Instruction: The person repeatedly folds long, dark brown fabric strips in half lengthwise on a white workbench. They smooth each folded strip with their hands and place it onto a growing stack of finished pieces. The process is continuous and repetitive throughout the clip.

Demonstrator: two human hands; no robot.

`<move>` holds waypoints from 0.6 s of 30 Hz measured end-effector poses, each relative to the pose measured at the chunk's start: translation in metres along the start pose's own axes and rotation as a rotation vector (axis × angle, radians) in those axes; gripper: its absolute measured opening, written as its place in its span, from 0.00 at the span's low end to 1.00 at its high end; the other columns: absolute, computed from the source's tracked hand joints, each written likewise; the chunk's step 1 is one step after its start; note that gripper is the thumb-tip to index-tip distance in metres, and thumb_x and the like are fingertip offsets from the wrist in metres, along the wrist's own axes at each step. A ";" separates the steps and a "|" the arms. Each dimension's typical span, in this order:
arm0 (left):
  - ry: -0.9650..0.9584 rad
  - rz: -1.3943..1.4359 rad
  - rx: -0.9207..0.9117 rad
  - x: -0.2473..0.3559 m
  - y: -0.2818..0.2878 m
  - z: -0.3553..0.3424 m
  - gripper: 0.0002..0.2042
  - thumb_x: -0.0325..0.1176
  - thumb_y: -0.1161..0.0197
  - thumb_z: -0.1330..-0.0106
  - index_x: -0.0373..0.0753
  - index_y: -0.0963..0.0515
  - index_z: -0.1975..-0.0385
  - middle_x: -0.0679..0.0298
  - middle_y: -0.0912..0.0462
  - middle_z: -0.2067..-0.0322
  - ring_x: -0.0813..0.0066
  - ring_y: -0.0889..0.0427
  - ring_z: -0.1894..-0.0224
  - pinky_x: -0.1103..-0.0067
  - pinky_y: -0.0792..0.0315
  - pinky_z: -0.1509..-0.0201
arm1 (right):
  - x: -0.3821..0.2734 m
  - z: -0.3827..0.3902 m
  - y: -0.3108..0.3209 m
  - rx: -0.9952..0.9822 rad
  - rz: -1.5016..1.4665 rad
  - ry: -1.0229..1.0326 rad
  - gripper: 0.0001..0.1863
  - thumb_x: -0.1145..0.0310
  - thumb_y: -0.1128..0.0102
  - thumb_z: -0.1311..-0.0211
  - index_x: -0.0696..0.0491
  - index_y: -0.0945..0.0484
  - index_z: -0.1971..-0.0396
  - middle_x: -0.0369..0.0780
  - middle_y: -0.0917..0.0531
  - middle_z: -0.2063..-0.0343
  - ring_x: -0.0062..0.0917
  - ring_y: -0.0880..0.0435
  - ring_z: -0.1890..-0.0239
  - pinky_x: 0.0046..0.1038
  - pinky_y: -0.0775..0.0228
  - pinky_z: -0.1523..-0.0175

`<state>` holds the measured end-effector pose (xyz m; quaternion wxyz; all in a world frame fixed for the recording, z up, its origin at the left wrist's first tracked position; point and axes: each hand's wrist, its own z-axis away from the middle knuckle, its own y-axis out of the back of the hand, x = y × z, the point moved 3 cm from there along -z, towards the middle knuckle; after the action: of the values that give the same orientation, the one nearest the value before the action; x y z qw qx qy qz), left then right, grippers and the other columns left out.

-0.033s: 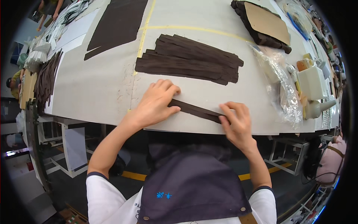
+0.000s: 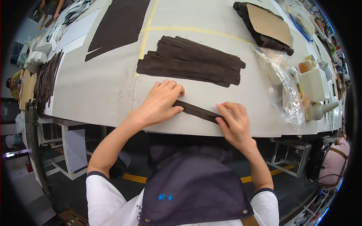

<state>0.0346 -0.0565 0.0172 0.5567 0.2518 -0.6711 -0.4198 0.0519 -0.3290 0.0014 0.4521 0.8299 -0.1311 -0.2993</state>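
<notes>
A narrow dark brown strip (image 2: 198, 111), looking like leather or fabric, lies slantwise near the table's front edge, with a lengthwise line along it. My left hand (image 2: 160, 101) covers its left end, thumb and curled fingers closed on it. At the other end, my right hand (image 2: 235, 122) pinches the strip between thumb and fingers. What lies under both sets of fingertips is hidden. Just beyond my hands is a spread pile of similar brown strips (image 2: 192, 62), overlapping in layers.
A large brown sheet (image 2: 118, 26) lies at the far left of the table (image 2: 94, 96). Far right sits a brown bundle topped with tan board (image 2: 269, 24). Clear plastic bags (image 2: 288, 101), a white container (image 2: 315, 84) and a squeeze bottle (image 2: 320, 110) line the right side. More strips (image 2: 48, 81) hang at left.
My right hand has shifted slightly left along the strip, and less of the strip shows between my hands. My left hand has moved slightly right.
</notes>
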 end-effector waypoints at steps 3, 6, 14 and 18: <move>-0.030 0.023 -0.225 -0.005 -0.005 -0.015 0.10 0.31 0.29 0.38 0.40 0.23 0.62 0.61 0.21 0.59 0.58 0.24 0.49 0.65 0.33 0.41 | -0.006 -0.014 -0.019 -0.061 -0.023 0.052 0.30 0.75 0.26 0.47 0.57 0.21 0.41 0.43 0.20 0.47 0.39 0.21 0.44 0.41 0.32 0.41; -0.093 0.042 -0.212 -0.006 -0.004 -0.011 0.10 0.30 0.29 0.38 0.40 0.25 0.63 0.60 0.22 0.60 0.59 0.24 0.50 0.66 0.32 0.43 | -0.007 -0.019 -0.025 -0.078 -0.065 0.065 0.30 0.75 0.26 0.48 0.57 0.21 0.41 0.41 0.20 0.47 0.38 0.21 0.43 0.41 0.32 0.41; 0.052 0.419 -0.024 -0.041 0.008 0.012 0.08 0.25 0.31 0.33 0.36 0.24 0.60 0.59 0.17 0.65 0.65 0.17 0.63 0.71 0.23 0.56 | 0.002 -0.043 -0.037 -0.186 -0.257 -0.033 0.26 0.79 0.30 0.44 0.56 0.19 0.42 0.41 0.18 0.52 0.36 0.20 0.50 0.36 0.30 0.47; 0.112 0.544 -0.056 -0.070 0.029 -0.005 0.05 0.23 0.34 0.31 0.33 0.22 0.59 0.62 0.16 0.65 0.74 0.18 0.64 0.76 0.23 0.56 | 0.016 -0.080 -0.038 -0.182 -0.371 -0.098 0.24 0.80 0.35 0.39 0.55 0.19 0.41 0.42 0.17 0.53 0.39 0.19 0.49 0.37 0.27 0.46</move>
<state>0.0612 0.0135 0.0038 0.6919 0.0695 -0.6704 -0.2588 0.1118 -0.2622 -0.0038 0.4553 0.7801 0.0295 -0.4281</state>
